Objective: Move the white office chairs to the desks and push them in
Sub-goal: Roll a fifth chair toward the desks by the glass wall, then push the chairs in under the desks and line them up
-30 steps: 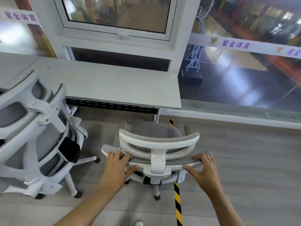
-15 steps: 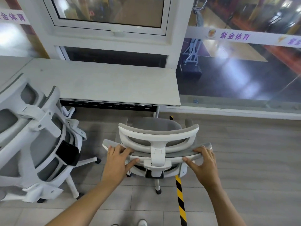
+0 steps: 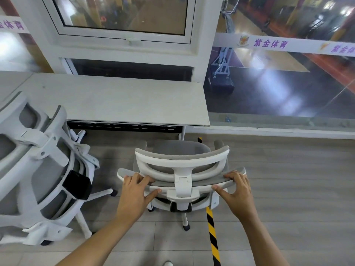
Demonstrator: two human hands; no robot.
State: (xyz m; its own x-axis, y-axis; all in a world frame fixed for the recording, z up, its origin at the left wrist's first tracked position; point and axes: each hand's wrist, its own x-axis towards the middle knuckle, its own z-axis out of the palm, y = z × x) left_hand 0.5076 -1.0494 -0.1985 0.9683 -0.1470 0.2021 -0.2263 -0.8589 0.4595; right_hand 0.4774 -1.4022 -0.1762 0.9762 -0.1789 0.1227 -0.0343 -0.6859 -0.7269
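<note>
Both hands grip the top rail of the backrest of a white office chair (image 3: 182, 166): the left hand (image 3: 134, 191) has its fingers curled over the grey padded edge near the rail's left end with the thumb pressed beneath, and the right hand (image 3: 237, 191) clasps the right end the same way. The chair stands on the wood-look floor (image 3: 288, 189) facing the counter (image 3: 115, 100), its grey seat just short of the counter's front edge and lined up with the counter's right end, close to the white leg there. A strip of bare floor lies between seat and counter edge, and open floor spreads wide to the right as far as the low sill of the glass wall (image 3: 278, 83). A black-and-yellow tape line (image 3: 213, 237) runs along the floor under the chair's right side. To the left, a second white chair (image 3: 38, 169) stands near, tilted, its base legs and casters reaching toward the gripped chair but apart from it.
</note>
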